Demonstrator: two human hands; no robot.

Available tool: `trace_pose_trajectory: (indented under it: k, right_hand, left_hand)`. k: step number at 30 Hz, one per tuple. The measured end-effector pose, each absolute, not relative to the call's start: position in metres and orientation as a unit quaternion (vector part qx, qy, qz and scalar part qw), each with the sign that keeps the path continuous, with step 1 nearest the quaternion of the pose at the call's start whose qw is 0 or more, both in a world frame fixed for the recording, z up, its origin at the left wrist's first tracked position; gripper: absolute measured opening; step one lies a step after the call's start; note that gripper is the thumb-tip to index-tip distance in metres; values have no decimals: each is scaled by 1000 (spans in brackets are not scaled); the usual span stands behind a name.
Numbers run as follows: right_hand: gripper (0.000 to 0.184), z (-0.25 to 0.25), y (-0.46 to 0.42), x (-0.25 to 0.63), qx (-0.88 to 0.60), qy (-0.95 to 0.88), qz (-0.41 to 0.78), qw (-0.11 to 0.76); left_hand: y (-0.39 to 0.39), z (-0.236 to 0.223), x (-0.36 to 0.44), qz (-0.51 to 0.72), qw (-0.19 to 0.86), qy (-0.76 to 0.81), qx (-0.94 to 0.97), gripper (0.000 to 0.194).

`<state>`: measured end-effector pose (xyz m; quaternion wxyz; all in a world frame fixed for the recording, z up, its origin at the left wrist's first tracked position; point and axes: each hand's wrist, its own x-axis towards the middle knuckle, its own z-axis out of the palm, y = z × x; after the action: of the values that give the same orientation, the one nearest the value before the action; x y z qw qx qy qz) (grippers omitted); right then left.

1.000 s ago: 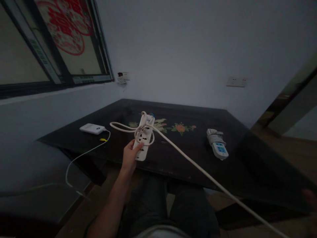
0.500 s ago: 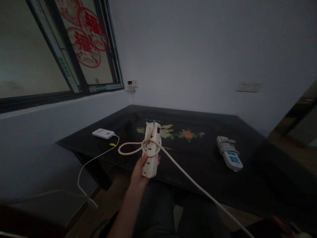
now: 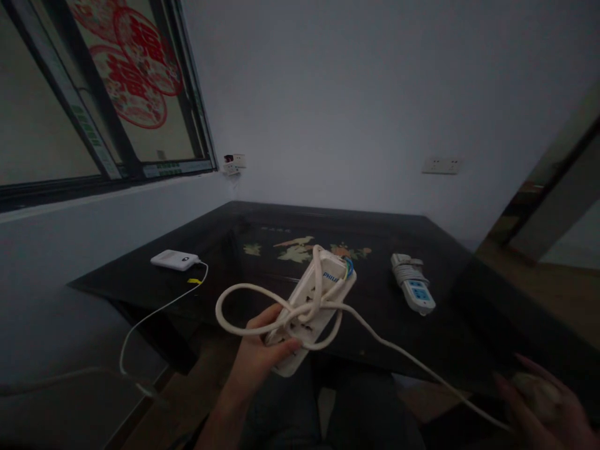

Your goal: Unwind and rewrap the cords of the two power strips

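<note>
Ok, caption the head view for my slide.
Left hand holding a power strip, its cord looped across it, at a dark table; right hand blurred at lower right.

Probably a room in a home, with red paper decorations point(image 3: 140, 56) on the window point(image 3: 107, 94) and a flower-patterned table point(image 3: 225, 250).

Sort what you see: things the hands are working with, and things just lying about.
In hand:
- white strip, held by the left hand
- its cord, leading toward the right hand
- pale thing there, too blurred to name

Lying about:
- blue-socket strip
- white device, with thin cable
- yellow scrap
</note>
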<state>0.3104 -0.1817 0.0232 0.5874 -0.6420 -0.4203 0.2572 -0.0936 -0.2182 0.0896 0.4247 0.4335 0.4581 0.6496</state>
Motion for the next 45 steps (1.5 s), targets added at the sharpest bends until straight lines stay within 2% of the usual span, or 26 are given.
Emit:
trace_pose_trajectory:
  k: [3, 5, 7, 11, 14, 17, 20, 25, 27, 36, 45]
  right_hand:
    - [81, 51, -181, 278, -644, -435, 218, 590]
    - [78, 68, -181, 256, -620, -451, 230, 600]
    - [66, 79, -184, 235, -595, -489, 236, 593]
    - [46, 93, -193, 201, -556, -621, 231, 502]
    - [50, 97, -195, 184, -520, -717, 213, 412]
    - [55, 98, -190, 179, -550, -737, 152, 361]
    - [52, 97, -182, 179, -576, -717, 125, 372]
    - [50, 107, -173, 165, -511, -697, 125, 487]
    - [49, 113, -169, 154, -482, -708, 133, 499]
    - [33, 128, -160, 136, -383, -803, 176, 422]
    - [30, 142, -163, 130, -363, -858, 161, 325]
  left_hand:
    - [-215, 85, -86, 623, 447, 488, 417, 41]
    - [-213, 79, -81, 617, 466, 502, 388, 45]
    - [-212, 75, -78, 613, 484, 507, 365, 49]
    - [-211, 71, -72, 601, 512, 498, 358, 53]
    - [-210, 69, -68, 598, 511, 495, 370, 54]
    - [-208, 64, -65, 575, 507, 505, 397, 55]
    - [-208, 60, -62, 552, 490, 528, 419, 56]
    - [-211, 62, -54, 525, 439, 545, 485, 44]
    - [-214, 65, -50, 519, 429, 537, 508, 42]
    - [-224, 65, -45, 487, 390, 527, 577, 41]
    - [-220, 63, -45, 466, 441, 497, 584, 41]
